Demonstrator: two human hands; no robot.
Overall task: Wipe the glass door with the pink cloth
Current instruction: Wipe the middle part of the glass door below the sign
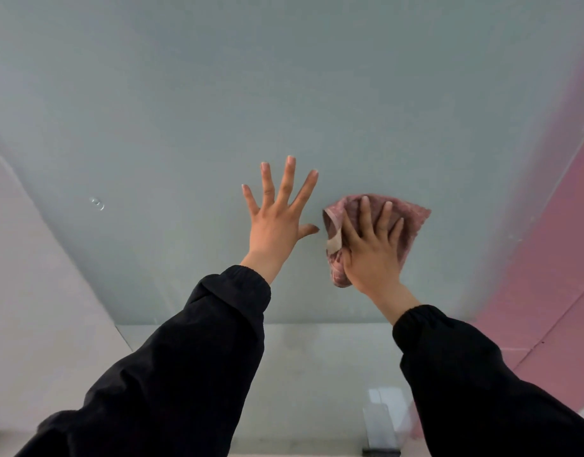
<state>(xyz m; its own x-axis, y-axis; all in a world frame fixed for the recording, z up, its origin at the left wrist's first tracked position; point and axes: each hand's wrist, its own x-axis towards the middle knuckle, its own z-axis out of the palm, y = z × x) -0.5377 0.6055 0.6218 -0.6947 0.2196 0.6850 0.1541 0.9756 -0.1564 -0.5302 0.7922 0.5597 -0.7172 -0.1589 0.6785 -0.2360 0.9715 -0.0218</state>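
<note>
Nearest the camera, two black sleeves reach forward and up, the left sleeve wide across the lower middle and the right sleeve coming in from the lower right corner, both ending in gathered cuffs at the wrists. Between them, low on the pane, a clear, pale bracket sits at the bottom edge of the view. Beyond the cuffs, the left hand lies flat against the frosted glass door with all five fingers straight and spread wide, holding nothing, the thumb pointing toward the other hand. Just beside it, the right hand presses the pink cloth against the same pane, its four fingers straight and laid over the fabric; the thumb is hidden at the bunched left edge, so whether it pinches the cloth cannot be told. The cloth is crumpled under the palm, fanning out past the fingertips and to the right, with a pale label showing at its left fold, close to the left hand's thumb tip. The glass, grey-green and opaque, fills most of the view above and around both hands. Well to the left on the pane is a small round clear fitting. A white wall borders the door on the left and a pink wall on the right.
</note>
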